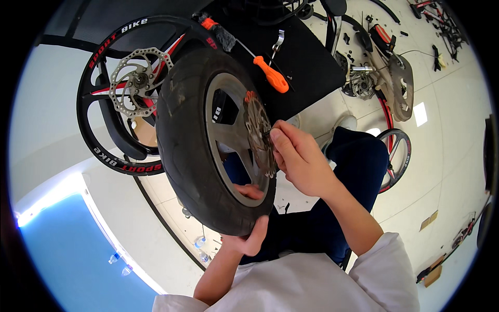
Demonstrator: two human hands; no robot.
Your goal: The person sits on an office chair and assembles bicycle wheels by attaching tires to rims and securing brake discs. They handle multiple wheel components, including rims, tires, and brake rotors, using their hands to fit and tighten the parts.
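A small wheel with a black tyre (182, 135) and a grey spoked rim stands tilted over my lap. My left hand (248, 240) grips it from below, thumb against the tyre and fingers showing through the rim opening. On the wheel's right face is a brake disc (255, 130), its upper edge stained orange-brown. My right hand (301, 156) is closed in a pinch at the middle of the disc. A small dark tip shows between thumb and fingers, too little to name.
An orange-handled screwdriver (270, 74) and a brush with dark bristles (222, 37) lie on a black surface (312, 57). Behind the tyre leans a larger black-and-red wheel (86, 104) with a disc. Bike parts and a red-and-black tool (382, 39) are spread over the tiled floor.
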